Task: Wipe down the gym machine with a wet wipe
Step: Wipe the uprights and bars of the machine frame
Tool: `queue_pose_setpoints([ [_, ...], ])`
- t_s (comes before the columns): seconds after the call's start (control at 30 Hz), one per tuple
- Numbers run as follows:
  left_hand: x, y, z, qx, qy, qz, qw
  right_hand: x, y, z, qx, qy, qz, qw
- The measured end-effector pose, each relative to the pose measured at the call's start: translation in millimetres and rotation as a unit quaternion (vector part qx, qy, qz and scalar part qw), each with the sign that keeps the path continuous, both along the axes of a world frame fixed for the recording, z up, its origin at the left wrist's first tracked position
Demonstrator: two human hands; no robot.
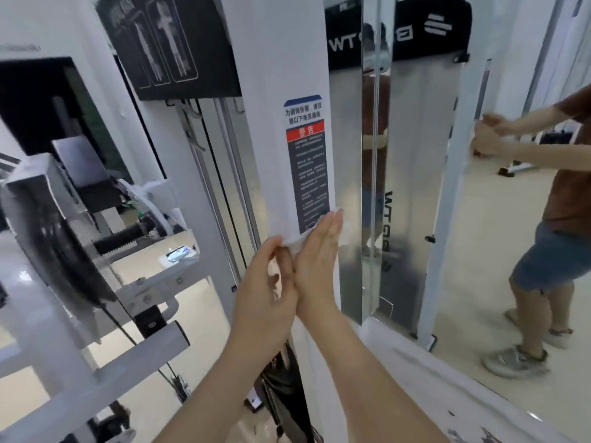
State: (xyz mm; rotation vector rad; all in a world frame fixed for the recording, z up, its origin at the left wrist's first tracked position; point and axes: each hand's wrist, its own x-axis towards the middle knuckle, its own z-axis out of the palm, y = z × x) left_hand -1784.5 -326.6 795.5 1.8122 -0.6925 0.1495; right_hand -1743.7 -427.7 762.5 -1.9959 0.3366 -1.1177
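Wiping step: right hand (316, 260), fingers straight, presses wet wipe (295, 243) on white column (278, 123); left hand (265, 282) pinches wipe's edge. Next, probably: firm sweep down column.

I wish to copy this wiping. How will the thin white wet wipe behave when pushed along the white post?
Probably floppy: the thin white wet wipe looks crumpled between the hands. It would likely bunch when pushed; the left hand pinches one end while the right hand presses it flat against the white metal post.
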Motion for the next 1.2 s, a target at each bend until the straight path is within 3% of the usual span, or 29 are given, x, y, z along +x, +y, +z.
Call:
queue_pose_setpoints([
  [0.1, 10, -12, 24, -0.022, -0.058, 0.049, 0.997, 11, -6, 24, -0.064, -0.054, -0.027, 0.996],
  [0.3, 5, -41, 16, -0.078, -0.022, 0.211, 0.974, -8, -14, -11, -0.064, -0.019, 0.025, 0.997],
  [0.47, 4, -60, 58, -0.112, -0.134, 0.256, 0.951, 3, -44, 93, -0.09, -0.078, 0.076, 0.99],
  [0.6, 10, -68, 76, -0.044, -0.236, 0.301, 0.923, 1, -55, 100, -0.051, -0.089, 0.122, 0.987],
  [0.77, -3, -79, 59, -0.042, -0.174, 0.319, 0.931, -11, -78, 71, 0.021, 0.0, 0.218, 0.976],
  [0.9, -5, -86, 81, -0.086, -0.145, 0.278, 0.946, 3, -95, 122, 0.041, -0.082, 0.332, 0.939],
  [1.0, -1, -88, 105, -0.07, -0.175, 0.261, 0.947, 7, -97, 139, 0.015, -0.133, 0.311, 0.941],
  [1.13, 4, -102, 120, 0.013, -0.204, 0.322, 0.924, -2, -92, 112, -0.022, -0.076, 0.279, 0.957],
  [1.2, 8, -110, 128, 0.057, -0.236, 0.349, 0.905, 7, -88, 123, -0.086, -0.147, 0.248, 0.954],
])
